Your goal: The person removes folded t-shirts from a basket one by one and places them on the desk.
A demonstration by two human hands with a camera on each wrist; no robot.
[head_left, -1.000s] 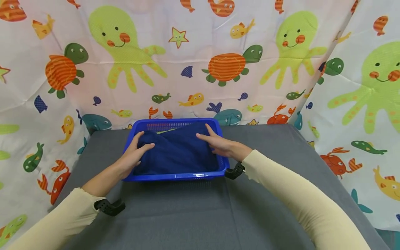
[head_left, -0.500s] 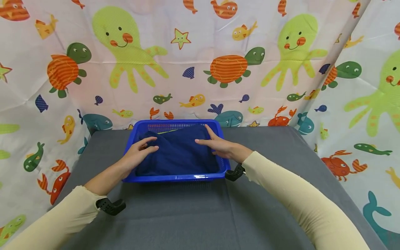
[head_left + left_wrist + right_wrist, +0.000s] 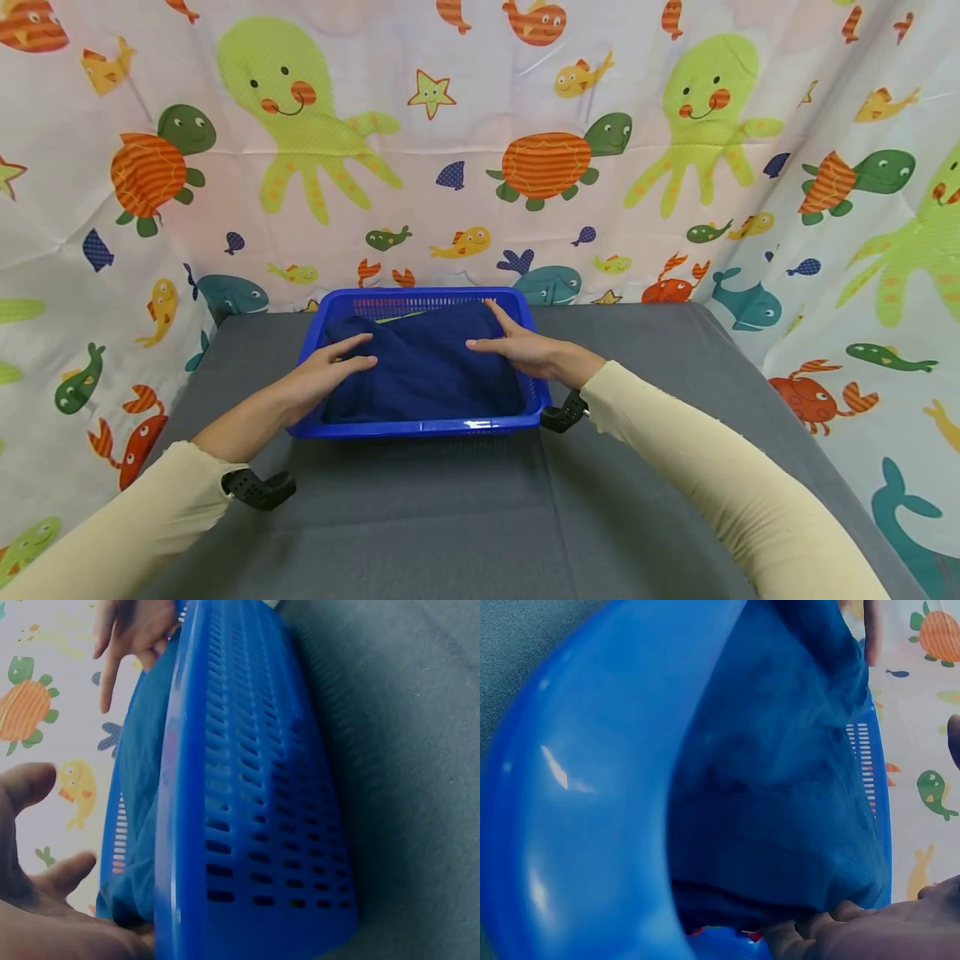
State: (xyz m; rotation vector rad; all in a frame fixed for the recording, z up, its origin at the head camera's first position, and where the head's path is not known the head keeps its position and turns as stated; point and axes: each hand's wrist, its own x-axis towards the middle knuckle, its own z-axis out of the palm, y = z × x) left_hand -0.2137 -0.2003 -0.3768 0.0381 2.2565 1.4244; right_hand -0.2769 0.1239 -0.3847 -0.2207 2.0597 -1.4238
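Observation:
A blue plastic basket [image 3: 450,427] with slotted sides stands on the grey table, and a dark navy cloth [image 3: 435,367] fills much of it. My left hand [image 3: 318,379] hovers at the basket's left side, thumb and index finger extended over the cloth's left part. In the left wrist view, its thumb and a finger are spread apart with nothing between them. My right hand [image 3: 528,350] is at the right side, index finger and thumb extended. In the right wrist view, its other fingers [image 3: 821,926] lie along the cloth's edge, touching it. What lies under the cloth is mostly hidden.
A light green strip [image 3: 397,317] shows behind the cloth at the basket's back. Small red bits [image 3: 754,935] peek out beneath the cloth edge. The grey table [image 3: 420,517] extends around the basket. A curtain [image 3: 465,125] printed with sea animals encloses the back and sides.
My left hand has lifted off the cloth's left edge and its fingers have straightened. My right hand stays nearly in place. The basket and cloth look almost the same.

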